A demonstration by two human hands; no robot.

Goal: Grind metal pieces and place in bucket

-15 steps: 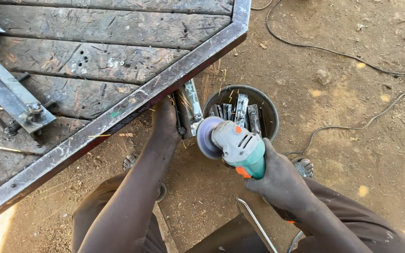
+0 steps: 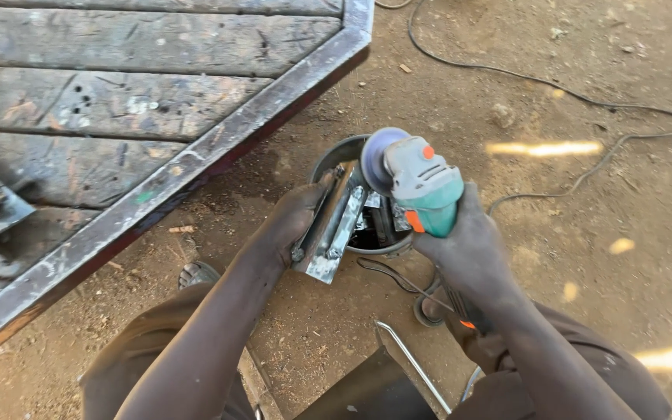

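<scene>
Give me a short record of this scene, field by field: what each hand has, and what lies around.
Left hand: grips a flat metal bracket with bolts, held over the bucket's edge
Right hand: holds a green and grey angle grinder, disc toward the bracket
Bucket: dark, round, on the ground, metal pieces inside
Table: steel-framed, worn wooden planks, upper left
Ground: bare dirt with sun patches
Cables: dark, trailing across the dirt
Contact of disc and bracket: cannot tell
</scene>
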